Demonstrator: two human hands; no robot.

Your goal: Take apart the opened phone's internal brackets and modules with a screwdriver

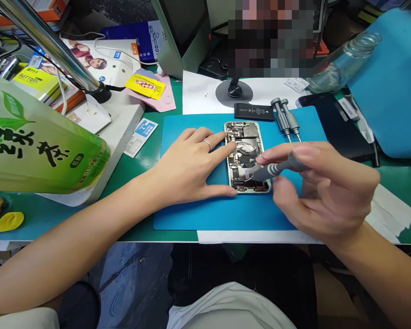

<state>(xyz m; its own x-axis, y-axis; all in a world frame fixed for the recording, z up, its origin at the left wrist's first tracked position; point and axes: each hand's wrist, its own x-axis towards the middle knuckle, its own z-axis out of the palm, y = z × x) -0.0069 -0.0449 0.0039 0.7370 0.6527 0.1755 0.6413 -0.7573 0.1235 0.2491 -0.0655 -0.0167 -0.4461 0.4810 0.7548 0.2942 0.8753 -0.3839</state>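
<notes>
Left hand [192, 167] lies flat, fingers spread, bracing the opened green-framed phone [247, 157]; right hand [315, 192] pinches a grey metal screwdriver [274, 170].

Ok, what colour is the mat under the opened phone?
Blue. The mat lies under the opened phone on a green table, clearest in the head view.

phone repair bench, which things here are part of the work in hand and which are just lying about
In use:
opened phone, steadied by the left hand
grey screwdriver, held in the right hand, tip on the phone's lower part
blue mat under the phone

Lying about:
two spare screwdrivers
black battery
green bag
clear bottle
yellow cap
</notes>
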